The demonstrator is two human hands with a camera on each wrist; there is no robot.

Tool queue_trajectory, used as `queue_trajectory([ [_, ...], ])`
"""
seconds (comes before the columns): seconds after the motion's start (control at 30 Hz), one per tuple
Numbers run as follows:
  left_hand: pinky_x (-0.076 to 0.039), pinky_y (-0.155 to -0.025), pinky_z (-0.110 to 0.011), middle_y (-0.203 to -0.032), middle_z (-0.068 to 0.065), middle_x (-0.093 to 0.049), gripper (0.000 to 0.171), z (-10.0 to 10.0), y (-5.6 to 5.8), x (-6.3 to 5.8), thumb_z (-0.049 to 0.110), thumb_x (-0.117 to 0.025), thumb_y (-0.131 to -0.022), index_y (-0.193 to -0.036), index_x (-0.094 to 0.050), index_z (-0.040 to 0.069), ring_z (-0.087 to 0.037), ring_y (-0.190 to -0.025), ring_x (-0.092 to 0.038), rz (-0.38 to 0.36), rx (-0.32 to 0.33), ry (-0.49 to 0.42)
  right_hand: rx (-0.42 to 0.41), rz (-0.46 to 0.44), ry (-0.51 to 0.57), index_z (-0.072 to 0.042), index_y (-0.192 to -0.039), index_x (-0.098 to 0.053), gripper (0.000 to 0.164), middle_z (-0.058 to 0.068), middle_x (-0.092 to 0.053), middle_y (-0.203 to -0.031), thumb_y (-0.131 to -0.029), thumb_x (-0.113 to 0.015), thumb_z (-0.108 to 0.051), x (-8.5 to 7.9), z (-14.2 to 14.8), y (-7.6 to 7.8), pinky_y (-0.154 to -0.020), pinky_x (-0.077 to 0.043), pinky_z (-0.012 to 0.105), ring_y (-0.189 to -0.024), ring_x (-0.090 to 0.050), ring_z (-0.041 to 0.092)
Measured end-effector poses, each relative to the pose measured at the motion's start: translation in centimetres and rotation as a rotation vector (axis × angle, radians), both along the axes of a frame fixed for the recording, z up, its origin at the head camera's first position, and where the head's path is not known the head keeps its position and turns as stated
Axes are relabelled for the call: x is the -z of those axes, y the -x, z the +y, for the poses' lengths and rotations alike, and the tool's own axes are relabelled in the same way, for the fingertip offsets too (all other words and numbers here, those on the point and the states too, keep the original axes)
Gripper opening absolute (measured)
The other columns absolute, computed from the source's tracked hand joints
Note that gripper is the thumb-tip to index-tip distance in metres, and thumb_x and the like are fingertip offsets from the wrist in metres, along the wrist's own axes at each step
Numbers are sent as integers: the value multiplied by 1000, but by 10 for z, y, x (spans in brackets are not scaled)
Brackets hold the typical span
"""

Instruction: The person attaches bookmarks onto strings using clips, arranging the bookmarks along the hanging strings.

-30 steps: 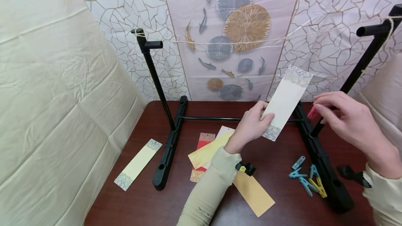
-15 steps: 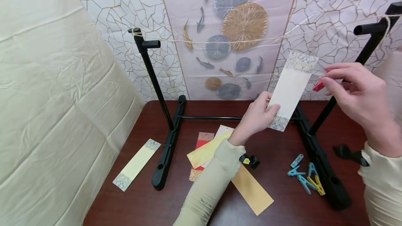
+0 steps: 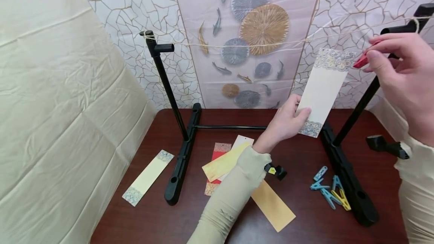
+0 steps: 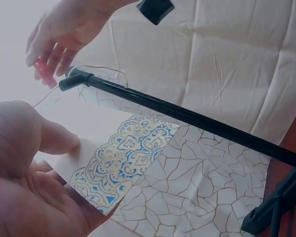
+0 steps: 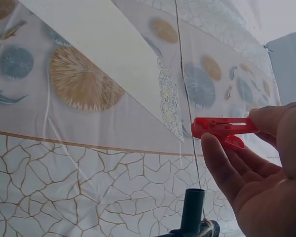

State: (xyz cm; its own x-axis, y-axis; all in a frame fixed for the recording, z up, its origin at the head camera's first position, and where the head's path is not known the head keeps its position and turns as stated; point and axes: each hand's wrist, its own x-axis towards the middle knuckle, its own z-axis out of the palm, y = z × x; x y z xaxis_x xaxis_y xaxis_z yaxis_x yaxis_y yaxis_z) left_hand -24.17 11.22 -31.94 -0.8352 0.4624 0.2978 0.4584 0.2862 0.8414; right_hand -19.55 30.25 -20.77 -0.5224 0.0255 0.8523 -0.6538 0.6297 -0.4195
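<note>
My left hand (image 3: pixel 286 121) pinches a cream paper strip (image 3: pixel 323 91) near its lower end, thumb on the front face. Blue and gold lace print (image 4: pixel 128 160) borders the strip, as the left wrist view shows. The strip leans up to the right, its top edge a little below the string (image 3: pixel 264 44). My right hand (image 3: pixel 403 74) holds a red clothespin (image 5: pixel 222 129) between thumb and fingers. In the head view the clothespin's tip is right at the strip's upper right corner. The right wrist view has the string passing close by that tip.
A black stand (image 3: pixel 169 89) carries the string between its posts. Several blue and yellow clothespins (image 3: pixel 328 192) lie beside its right foot (image 3: pixel 356 187). Overlapping paper strips (image 3: pixel 274 206) lie mid-table under my left forearm. Another cream strip (image 3: pixel 148 178) lies at the left.
Both hands have risen and shifted right, carrying the strip and the red clothespin toward the string. The clothespin has come up to the strip's top corner.
</note>
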Motion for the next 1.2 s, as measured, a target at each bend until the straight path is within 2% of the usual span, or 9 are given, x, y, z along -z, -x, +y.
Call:
queue_trajectory([
  [0.13, -40, -62, -16, -81, 6, -58, 17, 7, 0, -4, 26, -52, -94, -107, -46, 16, -5, -71, -51, 5, -14, 20, -21, 26, 35, 15, -100, -61, 18, -1, -57, -113, -87, -57, 2, -9, 2, 6, -65, -43, 5, -75, -57, -3],
  [0.2, -41, -61, -17, -82, 8, -58, 17, 11, 0, -8, 26, -53, -94, -106, -46, 16, -4, -70, -51, 2, -12, 8, -17, 31, 37, 10, -100, -63, 16, -2, -55, -113, -89, -55, 1, -14, 4, 9, -66, -43, 5, -77, -56, -3],
  [0.33, -41, -61, -15, -82, 10, -59, 16, 20, 0, -14, 26, -53, -94, -104, -47, 17, -1, -71, -52, 10, -28, -11, -57, 46, 67, 0, -106, -62, 18, 2, -56, -113, -91, -52, 0, -23, 7, 17, -67, -45, 7, -74, -57, -3],
  [0.57, -41, -64, -12, -89, 10, -62, 17, 29, 0, -14, 25, -54, -94, -106, -47, 15, 3, -74, -54, 32, -35, -28, 45, 81, -53, -6, -114, -59, 23, -18, -52, -106, -96, -44, -9, -42, 11, 30, -70, -42, 5, -73, -53, -10],
  [0.67, -41, -64, -11, -91, 10, -62, 18, 31, -1, -14, 25, -53, -94, -107, -47, 16, 3, -74, -54, 33, -32, -36, 51, 90, -53, -7, -113, -60, 23, -21, -53, -102, -97, -44, -10, -49, 11, 36, -70, -42, 5, -72, -52, -12],
  [0.93, -40, -65, -14, -86, 10, -58, 20, 33, 1, -17, 30, -51, -94, -111, -45, 20, -1, -78, -52, 27, -69, 2, -17, 38, 40, -10, -109, -62, 21, -11, -63, -96, -94, -48, -10, -60, 8, 48, -61, -42, 5, -64, -57, -8],
  [1.07, -39, -66, -14, -92, 10, -57, 20, 35, 2, -18, 31, -51, -94, -111, -45, 21, -1, -80, -51, 30, -89, 25, -12, 1, -25, -11, -112, -61, 22, -12, -61, -102, -95, -46, -10, -59, 6, 50, -61, -42, 3, -66, -57, -9],
  [1.2, -39, -67, -13, -93, 10, -58, 20, 37, 2, -19, 31, -52, -94, -110, -45, 21, 0, -81, -52, 40, -101, 29, -17, -26, -56, -9, -112, -60, 22, -13, -60, -101, -95, -46, -10, -59, 7, 51, -61, -42, 3, -66, -57, -9],
])
